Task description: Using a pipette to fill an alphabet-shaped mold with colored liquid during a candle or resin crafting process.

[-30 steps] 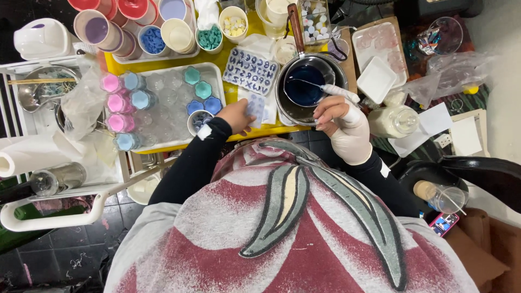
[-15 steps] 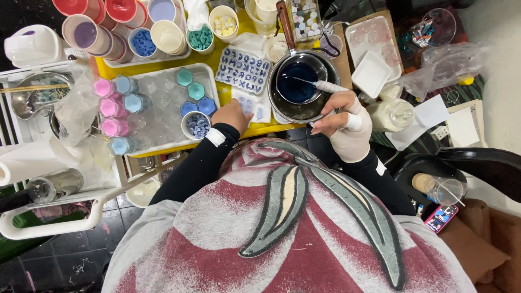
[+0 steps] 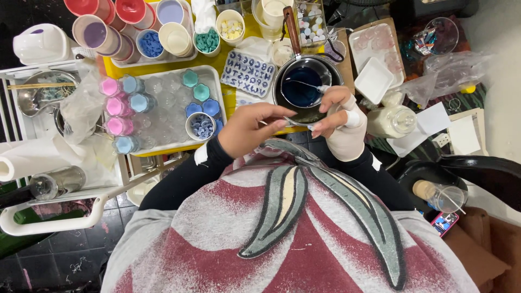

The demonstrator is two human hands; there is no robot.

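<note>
Right of centre: thin white plastic dropper [image 3: 320, 88], light, slippery, pinched mid-barrel by right-hand fingers [image 3: 325, 108]; left-hand fingers [image 3: 274, 115] loosely spread.

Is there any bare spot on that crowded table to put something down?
Hardly. A small yellow strip lies between the metal tray and the blue letter mould. The empty white square dish beside the dark-blue liquid pan is free. Elsewhere it is packed.

Left hand [image 3: 251, 127] and bandaged right hand [image 3: 336, 116] meet at saucepan [image 3: 304, 87] of blue liquid.
</note>
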